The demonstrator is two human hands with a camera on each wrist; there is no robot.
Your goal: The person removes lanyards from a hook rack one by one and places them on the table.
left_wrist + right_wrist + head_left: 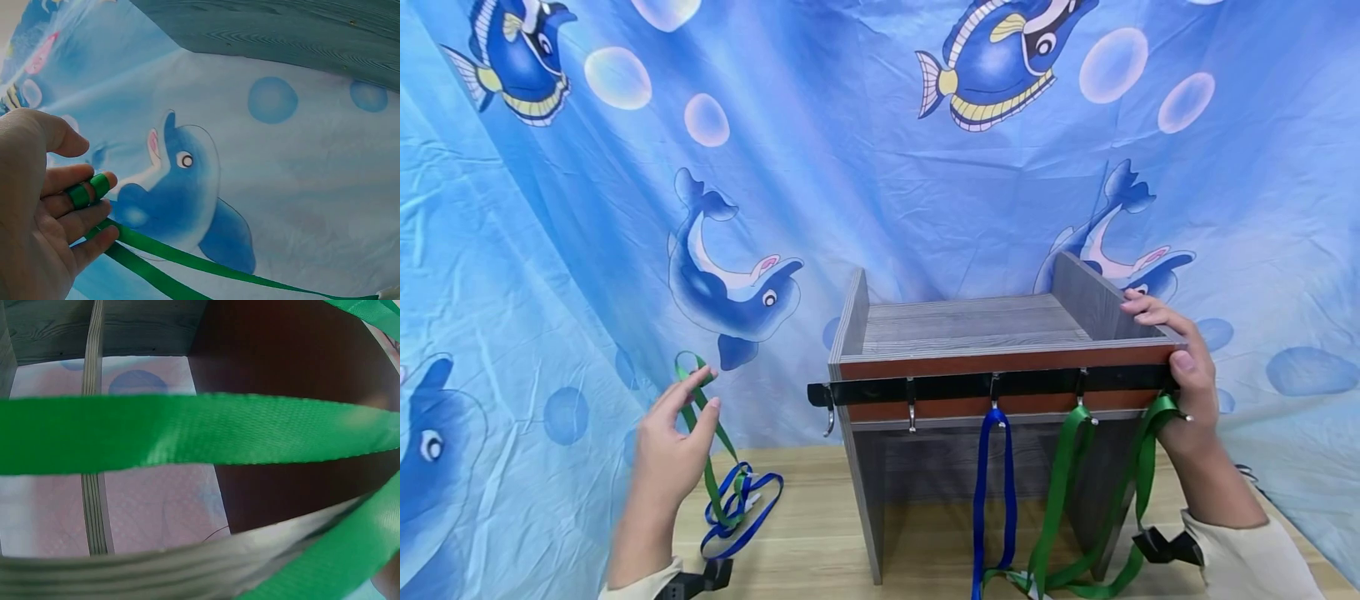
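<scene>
In the head view my left hand (673, 446) is raised at the left, thumb apart from the extended fingers. A green lanyard (710, 479) loops over those fingers; in the left wrist view its ribbon (181, 256) crosses two of them and trails to the right. My right hand (1197, 375) grips the right front corner of a grey wooden shelf (977, 321), thumb at the front, fingers over the side panel. A black hook rail (951, 387) spans the shelf's front. From its hooks hang a blue lanyard (979, 500) and two green lanyards, one left (1060, 492), one right (1144, 467).
On the wooden table (805, 517), below the left hand, lies another blue lanyard (760, 517). A blue curtain (865, 167) printed with fish and dolphins stands behind the shelf. The hanging lanyards' lower ends reach the table before the shelf.
</scene>
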